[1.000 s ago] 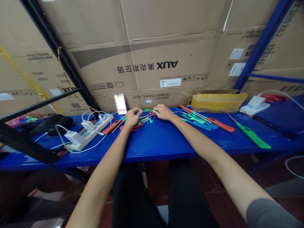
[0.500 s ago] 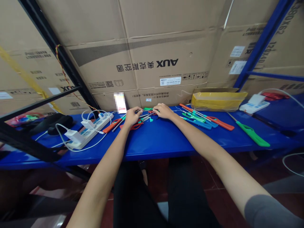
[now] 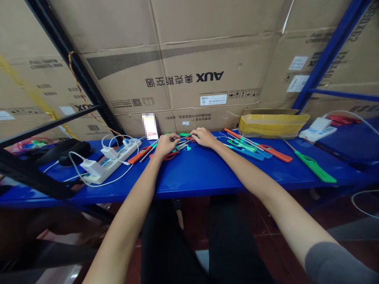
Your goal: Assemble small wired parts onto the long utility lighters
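Note:
My left hand (image 3: 167, 144) is at the back of the blue shelf, its fingers curled in among small parts. My right hand (image 3: 203, 138) faces it from the right, fingertips pinched together beside a small red-orange piece (image 3: 188, 139). What either hand holds is too small to make out. Loose metal and turquoise bits (image 3: 188, 147) lie between the hands. A red lighter casing (image 3: 169, 156) is partly covered by my left hand. Left of that hand rests an orange long-neck lighter (image 3: 139, 155). Blue lighter casings (image 3: 251, 152) and a green casing (image 3: 244, 145) lie to the right of my right hand.
A white power strip (image 3: 109, 165) with chargers and cables is at the left. A lit phone (image 3: 151, 126) leans on the large cardboard box (image 3: 189, 59) behind. Further right are an orange lighter (image 3: 276, 153), a yellow-taped box (image 3: 274, 124) and a green lighter (image 3: 315, 167).
Both hands stay at nearly the same spot with slight finger movement. My left fingers have shifted a little to the right; the view has moved slightly.

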Available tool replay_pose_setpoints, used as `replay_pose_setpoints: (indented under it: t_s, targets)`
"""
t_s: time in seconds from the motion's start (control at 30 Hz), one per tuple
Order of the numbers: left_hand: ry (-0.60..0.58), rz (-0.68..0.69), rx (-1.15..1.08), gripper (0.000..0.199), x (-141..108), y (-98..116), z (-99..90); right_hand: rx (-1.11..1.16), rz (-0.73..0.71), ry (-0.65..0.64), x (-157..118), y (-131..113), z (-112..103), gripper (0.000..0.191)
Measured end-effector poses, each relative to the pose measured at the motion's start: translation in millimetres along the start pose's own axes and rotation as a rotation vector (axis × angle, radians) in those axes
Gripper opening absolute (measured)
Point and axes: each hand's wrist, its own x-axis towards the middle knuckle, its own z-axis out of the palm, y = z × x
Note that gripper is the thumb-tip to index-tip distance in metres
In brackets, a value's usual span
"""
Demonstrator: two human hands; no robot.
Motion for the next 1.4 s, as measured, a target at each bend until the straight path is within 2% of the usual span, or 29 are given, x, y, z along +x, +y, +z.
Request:
replay_pose_setpoints:
  t_s: [0.3,0.6,0.93,1.17,1.4]
  targets:
    - [-0.015,0.029,0.031,0.022,0,3,-1.3,-0.023,-0.063,-0.019,2,-14,1,0.034]
    - [-0.016,0.029,0.026,0.019,0,1,2.4,-0.006,-0.061,-0.017,1,-17,-4,0.035]
    - [-0.022,0.028,0.187,0.027,-1,5,2.6,0.046,-0.117,-0.005,6,-11,2,0.030]
    - [-0.139,0.082,0.322,0.027,-1,11,-1.7,-0.009,-0.145,-0.004,7,-6,4,0.027]
    - [-0.125,0.080,0.472,0.035,-2,17,6.9,-0.012,-0.152,0.034,5,-10,4,0.026]
